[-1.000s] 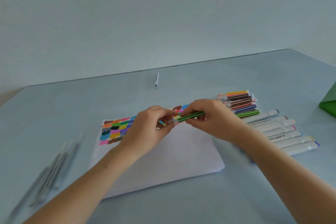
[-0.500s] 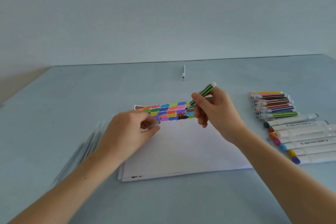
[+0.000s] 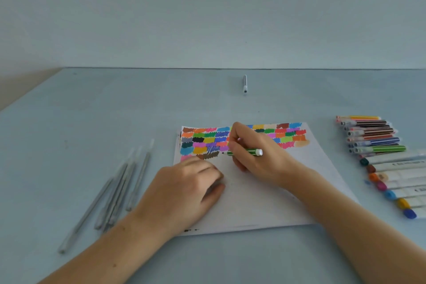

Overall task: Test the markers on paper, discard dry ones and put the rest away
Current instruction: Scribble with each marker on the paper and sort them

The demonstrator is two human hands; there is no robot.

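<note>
Nearest the front edge of the bench (image 3: 69,122), the person's left hand (image 3: 184,189) lay on the paper (image 3: 265,203), its fingers curled under; whether that grip enclosed the cap I could not tell. It seemed to pin the sheet. Just beyond, the right hand (image 3: 251,152) grasped a green striped marker (image 3: 246,151) in a writing grip, tip aimed toward the left edge and meeting the paper beside the last brown swatch, white end pointing right. To do the test well, I judged, the stroke should land on bare white below the coloured swatches (image 3: 207,143), pressed lightly and dragged far enough to show whether the ink ran full or faint, while the other hand kept the sheet from sliding. Toward the left edge lay a loose bunch of pale grey pens (image 3: 119,187); toward the right edge, rows of striped markers (image 3: 373,138) and thicker white markers (image 3: 396,180) with coloured caps. Near the far edge one small marker (image 3: 245,84) lay alone. The bench was pale blue-grey, meeting a plain pale wall.
</note>
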